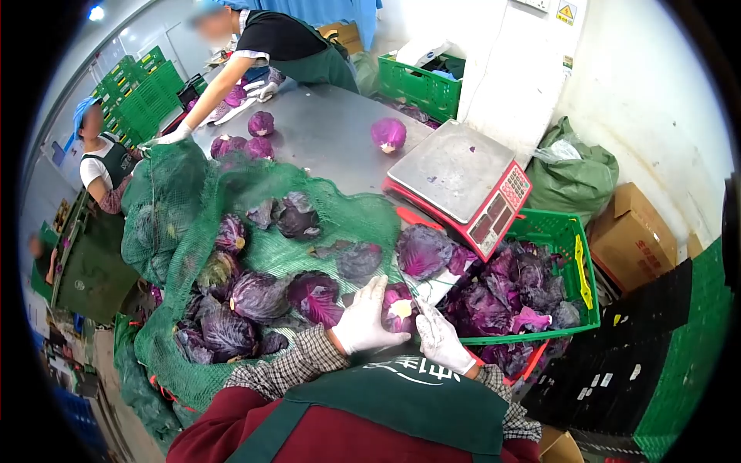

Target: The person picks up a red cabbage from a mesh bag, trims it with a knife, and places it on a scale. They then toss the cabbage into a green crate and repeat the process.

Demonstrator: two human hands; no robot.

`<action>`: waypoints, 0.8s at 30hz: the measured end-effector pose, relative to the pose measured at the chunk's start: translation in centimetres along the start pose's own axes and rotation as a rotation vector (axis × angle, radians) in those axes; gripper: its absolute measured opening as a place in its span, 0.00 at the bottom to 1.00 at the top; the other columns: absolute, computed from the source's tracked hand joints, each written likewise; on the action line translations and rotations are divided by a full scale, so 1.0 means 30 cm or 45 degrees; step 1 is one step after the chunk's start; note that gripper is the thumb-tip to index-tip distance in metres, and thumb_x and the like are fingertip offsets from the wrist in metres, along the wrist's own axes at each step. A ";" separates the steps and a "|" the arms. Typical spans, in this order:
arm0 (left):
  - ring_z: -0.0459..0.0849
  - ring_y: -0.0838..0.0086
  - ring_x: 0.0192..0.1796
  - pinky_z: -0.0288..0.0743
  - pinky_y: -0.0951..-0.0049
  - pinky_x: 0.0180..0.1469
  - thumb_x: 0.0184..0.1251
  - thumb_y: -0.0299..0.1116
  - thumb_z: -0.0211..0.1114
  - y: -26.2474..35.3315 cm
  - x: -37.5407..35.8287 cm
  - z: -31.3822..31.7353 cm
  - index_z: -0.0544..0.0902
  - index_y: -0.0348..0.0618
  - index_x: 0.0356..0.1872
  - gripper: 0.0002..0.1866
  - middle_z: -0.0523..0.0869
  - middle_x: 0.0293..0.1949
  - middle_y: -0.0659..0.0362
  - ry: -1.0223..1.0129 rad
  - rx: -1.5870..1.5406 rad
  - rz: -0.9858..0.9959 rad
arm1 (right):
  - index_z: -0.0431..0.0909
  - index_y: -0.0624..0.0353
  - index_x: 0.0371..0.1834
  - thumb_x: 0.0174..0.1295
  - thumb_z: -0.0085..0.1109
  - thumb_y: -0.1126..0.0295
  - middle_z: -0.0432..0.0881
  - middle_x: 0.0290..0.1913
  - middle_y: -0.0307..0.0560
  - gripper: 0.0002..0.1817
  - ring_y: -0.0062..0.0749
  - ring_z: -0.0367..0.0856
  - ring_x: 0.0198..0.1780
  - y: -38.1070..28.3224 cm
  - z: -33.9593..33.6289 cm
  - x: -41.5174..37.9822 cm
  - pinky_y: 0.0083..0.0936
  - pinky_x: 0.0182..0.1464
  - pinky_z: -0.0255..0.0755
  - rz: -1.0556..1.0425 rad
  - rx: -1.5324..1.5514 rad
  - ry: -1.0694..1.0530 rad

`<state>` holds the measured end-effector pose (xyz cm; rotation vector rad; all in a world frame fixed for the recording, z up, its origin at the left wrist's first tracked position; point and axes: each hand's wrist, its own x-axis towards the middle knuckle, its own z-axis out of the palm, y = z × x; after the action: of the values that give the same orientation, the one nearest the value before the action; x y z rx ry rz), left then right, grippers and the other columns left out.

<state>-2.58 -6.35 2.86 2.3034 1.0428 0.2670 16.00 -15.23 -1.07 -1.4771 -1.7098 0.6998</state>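
Note:
A small red cabbage (400,306) sits between my hands, its pale cut stem facing up. My left hand (364,316), in a white glove, curls around its left side with the thumb below. My right hand (444,338), also gloved, lies against the right side with fingers stretched close together; whether anything thin is in it I cannot make out. Left of my hands, several red cabbages (261,297) rest on a green mesh bag (355,202). Dark loose outer leaves (359,261) lie just beyond my left hand.
A red scale (455,174) stands on the metal table (324,123). At right, a green crate (588,309) holds purple leaves, with a red crate (532,361) below. Across the table a co-worker (289,50) grips a full mesh bag (158,208). A cardboard box (634,239) stands by the wall.

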 end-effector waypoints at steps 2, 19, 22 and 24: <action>0.58 0.41 0.71 0.59 0.53 0.71 0.41 0.59 0.75 0.002 -0.002 0.008 0.49 0.27 0.72 0.64 0.57 0.69 0.32 0.029 0.020 0.010 | 0.59 0.72 0.69 0.73 0.37 0.63 0.63 0.69 0.68 0.27 0.54 0.63 0.71 0.044 0.026 -0.011 0.36 0.72 0.57 0.004 -0.087 -0.079; 0.64 0.42 0.67 0.67 0.51 0.65 0.40 0.54 0.75 0.071 -0.005 0.011 0.54 0.28 0.69 0.59 0.61 0.66 0.33 0.094 0.136 -0.053 | 0.66 0.79 0.59 0.60 0.51 0.70 0.76 0.55 0.66 0.27 0.52 0.77 0.55 0.124 -0.038 0.098 0.39 0.54 0.73 -0.279 -1.013 -0.260; 0.61 0.44 0.70 0.61 0.54 0.70 0.40 0.52 0.77 0.000 -0.047 0.007 0.52 0.29 0.71 0.60 0.58 0.69 0.36 0.101 -0.022 0.064 | 0.71 0.66 0.50 0.72 0.46 0.57 0.76 0.26 0.48 0.20 0.30 0.74 0.21 0.234 -0.006 0.088 0.25 0.23 0.69 0.241 0.022 -0.042; 0.57 0.51 0.74 0.52 0.60 0.74 0.39 0.48 0.81 -0.127 -0.088 0.007 0.50 0.32 0.72 0.63 0.56 0.71 0.40 0.097 -0.246 0.252 | 0.72 0.58 0.43 0.75 0.41 0.53 0.70 0.14 0.39 0.19 0.23 0.69 0.11 0.184 0.001 0.077 0.19 0.13 0.62 0.814 0.786 0.097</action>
<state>-6.62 -6.41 0.60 2.2348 0.7877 0.5157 19.00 -11.97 -5.07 -1.5439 -0.8124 1.3391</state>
